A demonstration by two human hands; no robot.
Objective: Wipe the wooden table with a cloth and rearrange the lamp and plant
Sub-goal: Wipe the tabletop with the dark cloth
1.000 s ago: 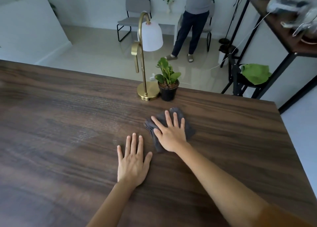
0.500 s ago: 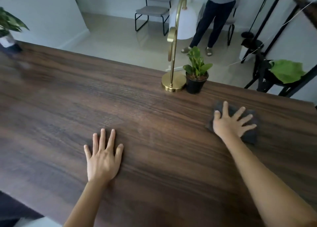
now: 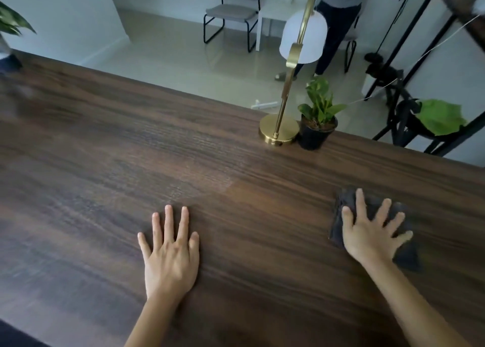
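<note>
The dark wooden table (image 3: pixel 105 163) fills most of the view. My left hand (image 3: pixel 170 257) lies flat on it near the front, fingers apart, holding nothing. My right hand (image 3: pixel 372 233) presses flat on a dark grey cloth (image 3: pixel 341 215) at the right side of the table, its fingers spread over the fabric. At the far edge stands a brass lamp (image 3: pixel 278 130) with a white shade. A small green plant in a black pot (image 3: pixel 319 113) touches the right side of the lamp's base. Both stand well beyond the cloth.
Another leafy plant (image 3: pixel 10 23) sits at the table's far left corner. Past the far edge are a grey chair (image 3: pixel 231 13), a standing person (image 3: pixel 338 18), a black-framed shelf (image 3: pixel 446 18) and a large green leaf (image 3: pixel 441 117).
My right hand has slid the cloth from the middle, near the lamp, over to the right and then closer to me. My left hand stays flat on the table.
</note>
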